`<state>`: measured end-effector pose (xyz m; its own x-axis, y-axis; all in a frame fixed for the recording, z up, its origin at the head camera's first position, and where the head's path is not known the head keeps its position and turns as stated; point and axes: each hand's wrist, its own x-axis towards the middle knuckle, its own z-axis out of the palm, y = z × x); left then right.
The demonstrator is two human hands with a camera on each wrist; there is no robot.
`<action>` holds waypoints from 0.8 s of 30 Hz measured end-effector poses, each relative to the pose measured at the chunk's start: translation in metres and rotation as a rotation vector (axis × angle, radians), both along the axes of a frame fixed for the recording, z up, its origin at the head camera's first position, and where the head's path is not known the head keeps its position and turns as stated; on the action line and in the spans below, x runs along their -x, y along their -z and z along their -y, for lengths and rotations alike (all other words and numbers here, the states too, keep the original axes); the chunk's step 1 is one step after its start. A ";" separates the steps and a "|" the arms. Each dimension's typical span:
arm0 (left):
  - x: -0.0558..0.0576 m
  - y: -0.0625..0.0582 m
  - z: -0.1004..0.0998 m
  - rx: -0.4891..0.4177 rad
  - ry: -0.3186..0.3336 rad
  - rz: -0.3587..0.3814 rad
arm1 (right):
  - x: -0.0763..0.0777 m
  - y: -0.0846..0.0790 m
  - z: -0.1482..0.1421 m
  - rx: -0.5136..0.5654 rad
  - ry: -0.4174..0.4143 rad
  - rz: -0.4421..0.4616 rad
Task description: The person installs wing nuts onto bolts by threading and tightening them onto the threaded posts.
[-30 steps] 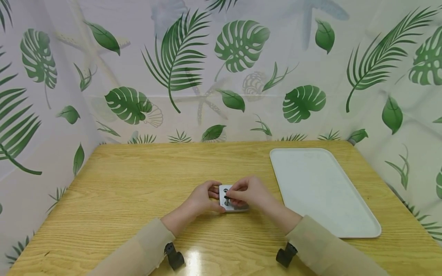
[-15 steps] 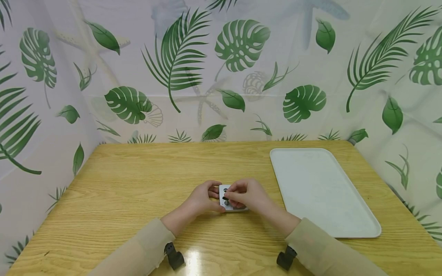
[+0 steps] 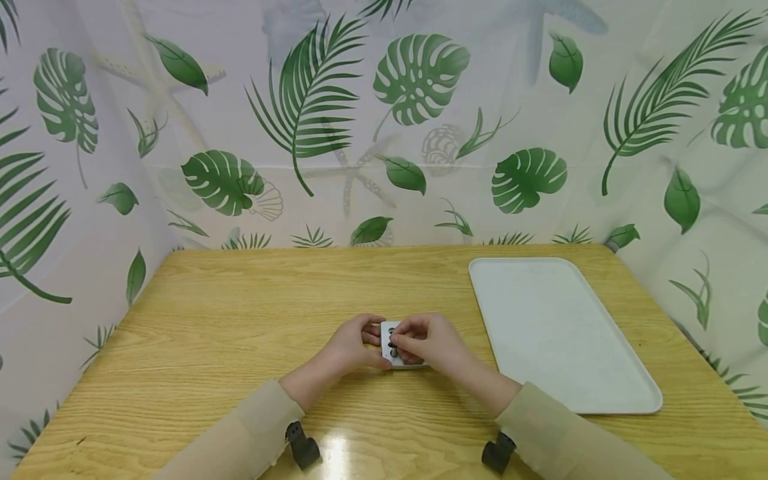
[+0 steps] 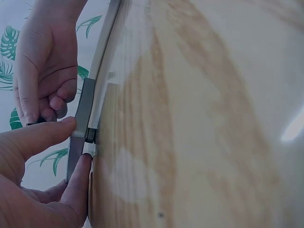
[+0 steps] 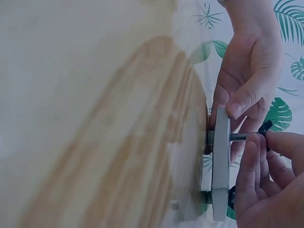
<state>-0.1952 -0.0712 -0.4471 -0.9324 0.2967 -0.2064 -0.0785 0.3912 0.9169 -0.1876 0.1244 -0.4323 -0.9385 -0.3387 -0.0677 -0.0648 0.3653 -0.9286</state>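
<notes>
Pale plate (image 5: 221,166), in from bench's (image 3: 270,300) far edge: left hand (image 3: 351,343) grips it, seemingly to steady; right hand (image 3: 435,339) pinches bolt (image 5: 240,137).

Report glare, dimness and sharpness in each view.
Head: white glare low on the yellow wood-grain table; left wrist: dim, with a white streak at the right edge; right wrist: also dim, though threads show along the slim grey metal bolt.

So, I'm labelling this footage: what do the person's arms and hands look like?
The left sleeve and right sleeve are beige and long. A small black device sits by the left sleeve's end, a similar device by the right. The left hand and right hand are bare, with no gloves.
</notes>
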 end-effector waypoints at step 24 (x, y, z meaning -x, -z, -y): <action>0.000 0.000 0.000 0.004 -0.002 -0.007 | -0.004 0.000 -0.008 -0.097 -0.082 -0.124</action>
